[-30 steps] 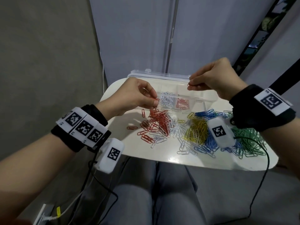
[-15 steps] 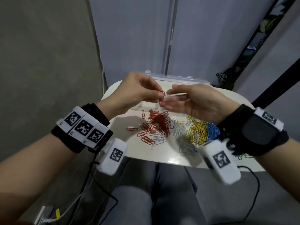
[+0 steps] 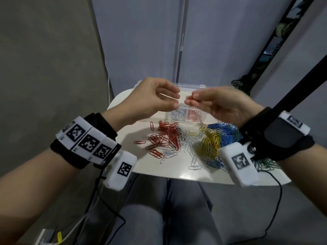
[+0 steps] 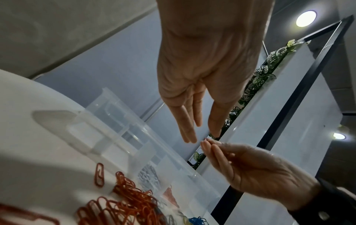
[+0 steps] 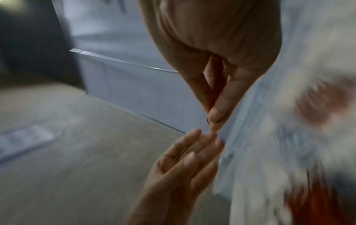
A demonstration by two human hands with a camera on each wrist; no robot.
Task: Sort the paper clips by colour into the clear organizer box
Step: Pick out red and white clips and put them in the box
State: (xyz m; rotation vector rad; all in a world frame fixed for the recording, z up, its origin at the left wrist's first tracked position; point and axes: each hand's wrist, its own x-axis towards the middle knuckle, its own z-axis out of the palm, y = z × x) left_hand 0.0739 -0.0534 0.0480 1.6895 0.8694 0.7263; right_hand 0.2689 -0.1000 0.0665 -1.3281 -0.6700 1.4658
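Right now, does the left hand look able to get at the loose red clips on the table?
Probably yes. The left hand is open, holds nothing, and hovers just above and behind the red clips. Nothing lies between them; the right hand pinches a red clip off to the side.

Bare worktop (image 3: 127, 121) lies open at centre left of the head view; loose clip piles (image 3: 194, 140) crowd its middle and right; the organizer box (image 3: 192, 85) blocks the far edge.

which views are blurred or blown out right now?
Head: sharp, slight motion blur on the right hand. Left wrist: sharp, two ceiling lights blown out. Right wrist: heavy motion smear; clear plastic organizer box and red paper clips are streaks.
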